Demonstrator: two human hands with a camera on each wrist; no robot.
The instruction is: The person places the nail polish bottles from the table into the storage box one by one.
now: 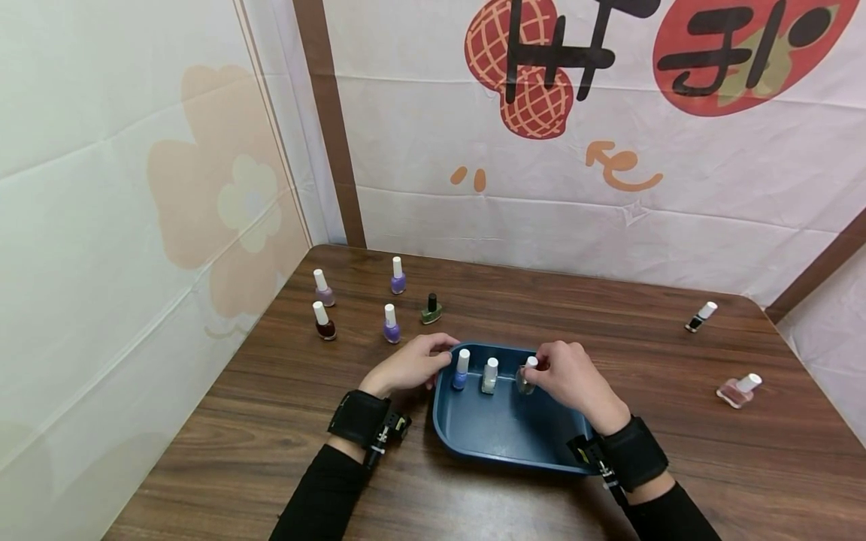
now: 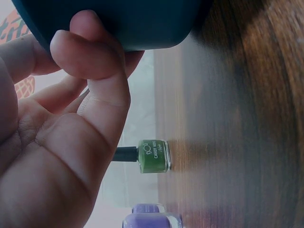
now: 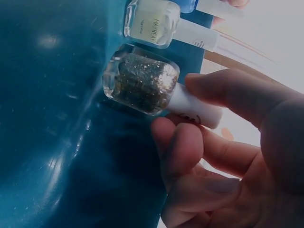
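A blue tray (image 1: 510,439) lies on the table. My left hand (image 1: 413,366) holds its far left corner; in the left wrist view, curled fingers (image 2: 85,54) touch its outer wall. My right hand (image 1: 575,379) pinches the white cap of a glittery nail polish bottle (image 3: 145,80) between thumb and fingers. That bottle stands upright in the tray's far right part, its base at or near the floor. Left of it, a pale nail polish bottle (image 1: 489,377) and a blue nail polish bottle (image 1: 461,370) stand in a row.
Beyond the left hand stand a green bottle (image 1: 431,311), purple bottles (image 1: 392,330), a dark red bottle (image 1: 325,327) and a mauve bottle (image 1: 325,294). At right, a black bottle (image 1: 695,323) and a pink bottle (image 1: 736,392) lie tilted. Fabric walls (image 1: 419,233) border the table.
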